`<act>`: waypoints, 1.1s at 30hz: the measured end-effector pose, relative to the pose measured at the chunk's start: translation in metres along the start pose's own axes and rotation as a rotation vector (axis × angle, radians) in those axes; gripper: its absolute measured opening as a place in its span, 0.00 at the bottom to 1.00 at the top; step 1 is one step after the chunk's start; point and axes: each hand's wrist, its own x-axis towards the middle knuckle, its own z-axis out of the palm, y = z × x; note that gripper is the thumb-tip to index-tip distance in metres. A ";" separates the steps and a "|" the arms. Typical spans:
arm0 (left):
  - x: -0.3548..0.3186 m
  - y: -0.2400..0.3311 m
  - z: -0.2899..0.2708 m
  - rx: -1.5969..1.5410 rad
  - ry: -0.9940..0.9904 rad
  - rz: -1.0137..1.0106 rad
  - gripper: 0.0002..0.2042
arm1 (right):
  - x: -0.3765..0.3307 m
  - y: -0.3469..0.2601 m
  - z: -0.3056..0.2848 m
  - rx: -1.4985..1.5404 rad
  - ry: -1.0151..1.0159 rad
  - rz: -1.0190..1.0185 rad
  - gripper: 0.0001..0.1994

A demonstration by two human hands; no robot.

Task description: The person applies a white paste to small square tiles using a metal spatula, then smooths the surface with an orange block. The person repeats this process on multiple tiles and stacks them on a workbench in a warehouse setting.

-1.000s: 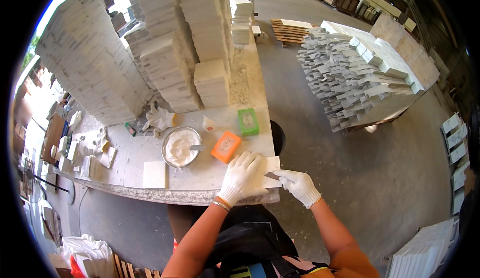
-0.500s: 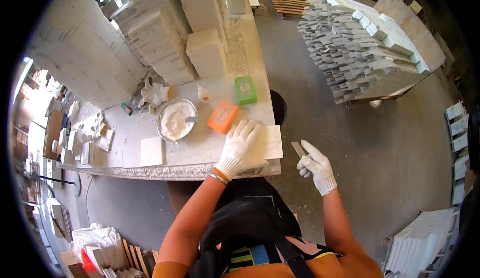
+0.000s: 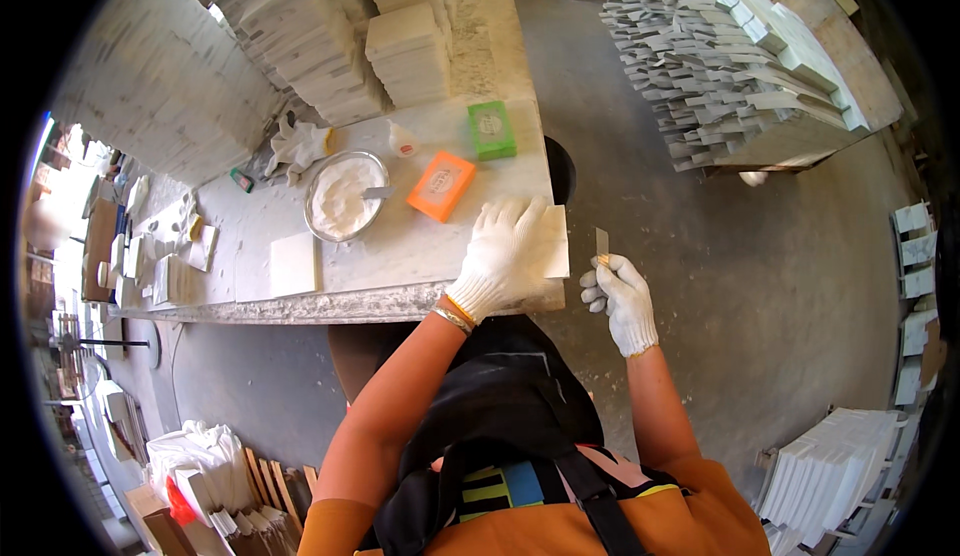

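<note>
Tile (image 3: 552, 243): pale square, flat at the right corner of the table (image 3: 400, 256).
Left hand (image 3: 503, 256): gloved, spread flat on the tile.
Right hand (image 3: 620, 298): gloved, clear of the table edge, closed around a small blade (image 3: 602, 244).
Nearby: orange box (image 3: 441, 186), green box (image 3: 491, 130), bowl (image 3: 344, 197) of white paste.

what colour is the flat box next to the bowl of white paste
Orange, with a pale label on top. The flat box lies right of the bowl; the head view shows it clearly.
</note>
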 end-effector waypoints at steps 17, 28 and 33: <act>-0.058 -0.049 -0.078 -0.795 0.100 -0.429 0.18 | 0.012 -0.041 0.042 -0.298 -0.132 -0.244 0.12; -0.053 -0.067 -0.067 -1.167 0.010 -0.428 0.14 | 0.020 -0.113 0.071 -0.519 -0.283 -0.386 0.15; -0.057 -0.071 -0.051 -1.290 0.003 -0.455 0.13 | 0.029 -0.125 0.111 -0.527 -0.371 -0.372 0.13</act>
